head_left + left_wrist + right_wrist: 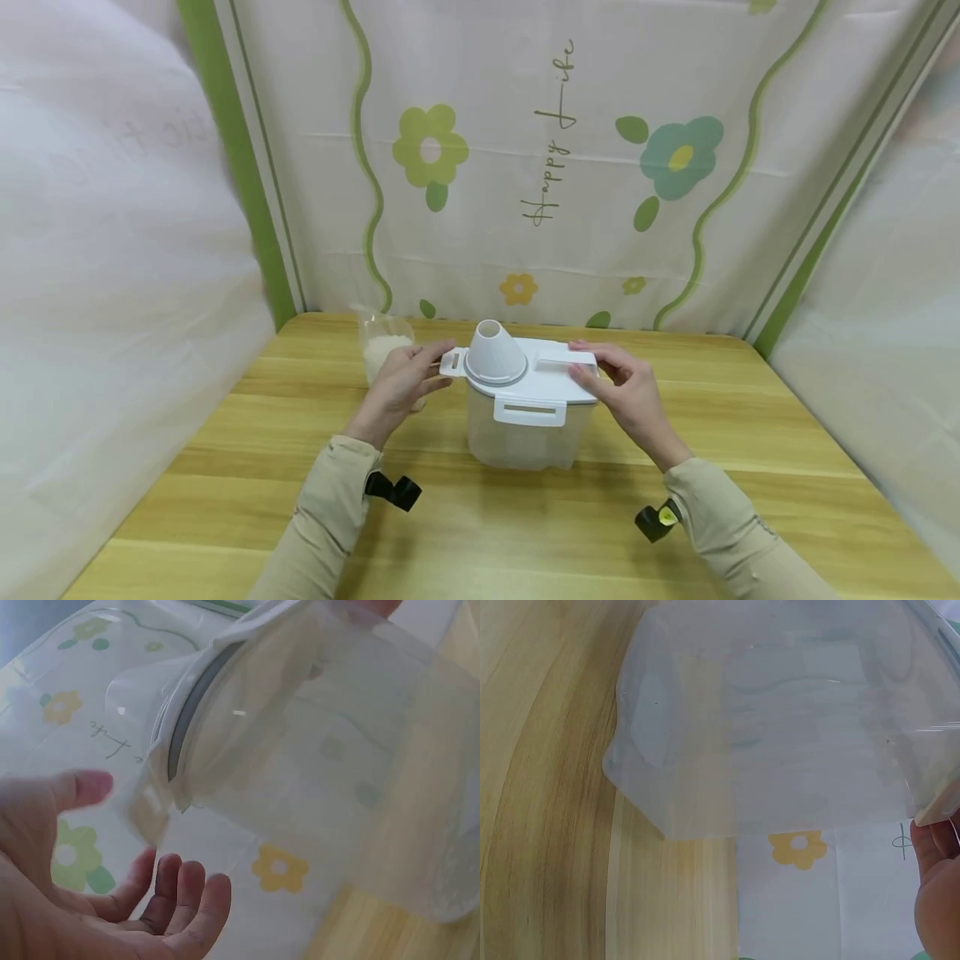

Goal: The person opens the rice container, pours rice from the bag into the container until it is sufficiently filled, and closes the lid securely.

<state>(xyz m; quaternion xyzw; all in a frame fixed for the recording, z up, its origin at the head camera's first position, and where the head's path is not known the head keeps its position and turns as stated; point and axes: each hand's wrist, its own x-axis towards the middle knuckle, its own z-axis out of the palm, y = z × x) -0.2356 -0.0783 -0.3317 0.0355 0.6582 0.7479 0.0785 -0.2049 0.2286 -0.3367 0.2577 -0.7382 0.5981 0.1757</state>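
A clear plastic storage container [525,437] stands upright on the wooden table, its white lid [558,382] on top. The lid carries a cone-shaped spout cap [497,357], a raised handle [555,359] and flip latches. At its left end, a latch [453,362] sticks outward. My left hand [397,387] is around that latch, thumb and fingers spread apart in the left wrist view; whether the fingertips touch it I cannot tell. My right hand [626,390] grips the lid's right end, thumb toward the front. The front latch [529,411] is tilted outward.
Behind my left hand, a clear bag of white grains [381,346] stands on the table [480,533]. A printed cloth [480,233] hangs along the back edge, with white cloth on both sides. Both wrists wear small black cameras.
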